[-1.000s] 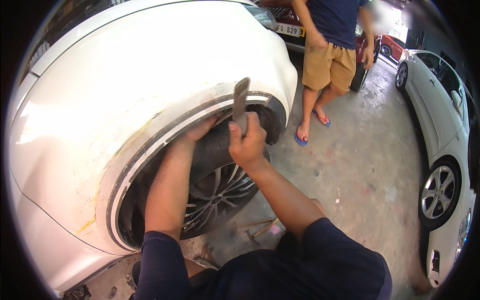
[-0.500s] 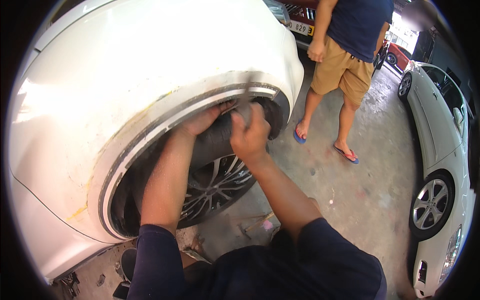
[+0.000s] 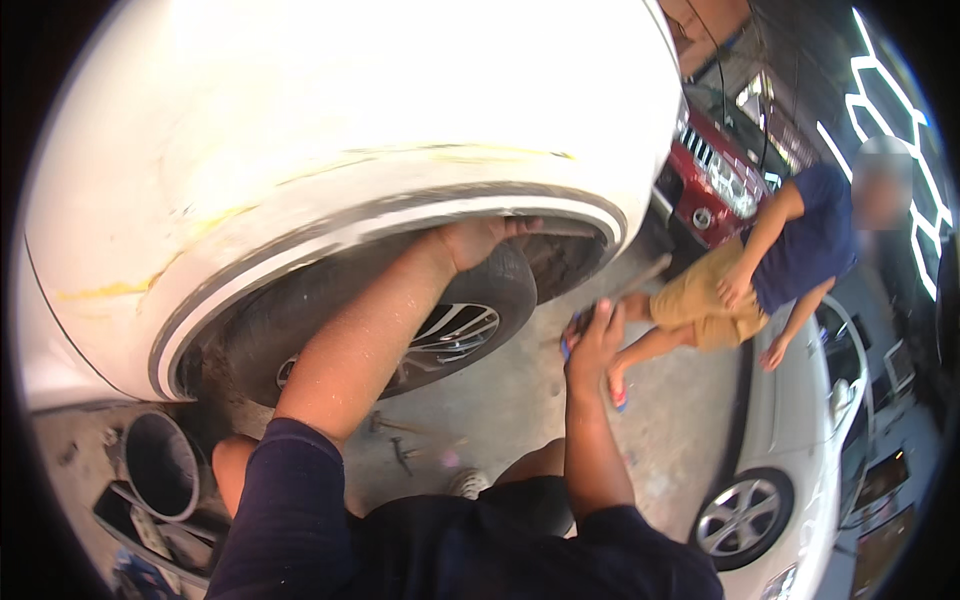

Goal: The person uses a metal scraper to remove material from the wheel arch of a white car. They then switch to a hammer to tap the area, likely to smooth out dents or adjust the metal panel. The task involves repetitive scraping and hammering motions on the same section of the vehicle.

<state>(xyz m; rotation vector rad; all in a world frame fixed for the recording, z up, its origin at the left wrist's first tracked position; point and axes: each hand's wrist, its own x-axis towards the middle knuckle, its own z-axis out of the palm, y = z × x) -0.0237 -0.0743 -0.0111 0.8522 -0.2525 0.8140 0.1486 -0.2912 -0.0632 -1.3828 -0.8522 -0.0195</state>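
Note:
The white car's wheel arch [image 3: 400,221] curves above a dark tyre [image 3: 515,280] with a spoked rim. Up under the arch edge reaches my left hand [image 3: 472,242], its visible fingers stretched out along the lip; the fingertips are partly hidden in shadow. My right hand [image 3: 597,345] is to the right of the wheel, away from the car, closed around a long, thin tool [image 3: 642,285]. Motion blurs the tool, so its kind does not show. Yellowish marks [image 3: 240,212] run along the white panel over the arch.
A person in tan shorts [image 3: 715,295] stands close by on the right. Beyond are a second white car [image 3: 790,430] and a red vehicle [image 3: 705,205]. A black bucket [image 3: 162,467] stands at lower left; a hammer-like tool [image 3: 402,455] lies on the floor.
My right hand has drawn away from the arch, down and to the right, with the tool. My left hand stays at the arch edge. The view has turned; the other person appears further right.

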